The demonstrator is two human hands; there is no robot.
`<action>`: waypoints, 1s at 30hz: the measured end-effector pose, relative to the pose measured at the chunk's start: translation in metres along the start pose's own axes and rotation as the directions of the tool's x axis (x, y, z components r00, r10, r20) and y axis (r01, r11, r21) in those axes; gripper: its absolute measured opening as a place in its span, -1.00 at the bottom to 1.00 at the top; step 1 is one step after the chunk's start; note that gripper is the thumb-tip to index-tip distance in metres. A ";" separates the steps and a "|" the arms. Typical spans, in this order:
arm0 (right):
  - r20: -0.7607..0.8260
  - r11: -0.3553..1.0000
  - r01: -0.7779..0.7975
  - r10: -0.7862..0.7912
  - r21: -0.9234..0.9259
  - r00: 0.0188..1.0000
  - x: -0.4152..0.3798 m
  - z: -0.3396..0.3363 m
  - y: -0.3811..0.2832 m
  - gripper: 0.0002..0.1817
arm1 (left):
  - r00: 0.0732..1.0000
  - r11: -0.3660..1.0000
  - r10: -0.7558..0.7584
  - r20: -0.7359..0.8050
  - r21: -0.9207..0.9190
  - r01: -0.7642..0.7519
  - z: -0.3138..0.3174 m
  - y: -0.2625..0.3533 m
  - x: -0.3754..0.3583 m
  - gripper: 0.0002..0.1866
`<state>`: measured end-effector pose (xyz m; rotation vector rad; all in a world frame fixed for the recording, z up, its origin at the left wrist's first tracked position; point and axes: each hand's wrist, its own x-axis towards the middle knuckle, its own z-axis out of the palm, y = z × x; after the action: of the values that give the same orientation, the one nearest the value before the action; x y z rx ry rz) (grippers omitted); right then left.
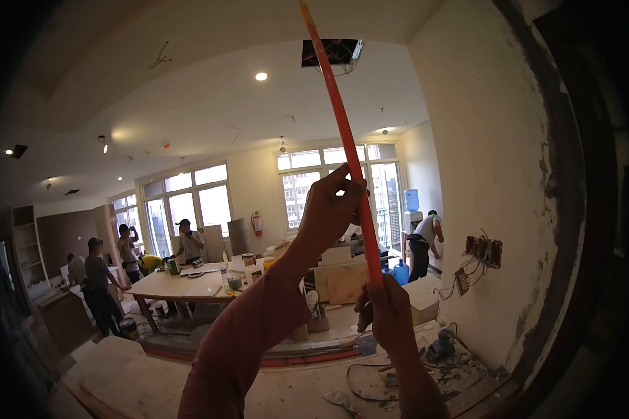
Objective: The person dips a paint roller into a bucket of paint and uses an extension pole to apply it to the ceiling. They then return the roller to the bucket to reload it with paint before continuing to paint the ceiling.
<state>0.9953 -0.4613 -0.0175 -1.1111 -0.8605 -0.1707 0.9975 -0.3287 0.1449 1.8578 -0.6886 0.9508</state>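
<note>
A long, thin orange-red pipe [340, 112] rises in front of me, tilted slightly left, with a yellowish tip near the ceiling. Around its middle, my left hand [334, 206] pinches it between thumb and fingers. My right hand [389, 307] is wrapped about the lower end, and its palm hides the very bottom. Behind the pipe's upper part is a dark square opening [332, 52] in the ceiling with loose wires hanging out.
On the right wall, reddish electrical boxes [483, 251] trail wires. Tools and debris [444, 346] litter the surface below. A cluttered worktable [182, 283] stands left, with several people beyond. One person [424, 244] bends near the water dispenser [412, 201].
</note>
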 end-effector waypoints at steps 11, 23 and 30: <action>-0.011 1.000 0.019 -0.019 -0.004 1.000 0.059 -0.004 0.013 -0.62 | 0.995 0.996 -0.037 -0.093 0.073 0.044 -0.009 -0.027 0.028 -0.61; -0.020 0.977 0.211 -0.211 0.012 0.977 0.132 0.001 0.054 -0.61 | 0.932 0.807 0.248 0.263 0.477 -0.349 0.006 0.116 -0.099 -0.73; -0.032 0.998 0.045 -0.044 0.037 0.999 0.150 0.008 0.053 -0.60 | 0.842 0.710 0.317 -0.435 -0.480 -0.516 0.079 0.127 -0.184 -0.64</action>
<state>1.1204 -0.3875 0.0481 -1.0518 -0.8576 -0.2071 0.8247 -0.4416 0.0281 0.9742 -1.0889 1.1405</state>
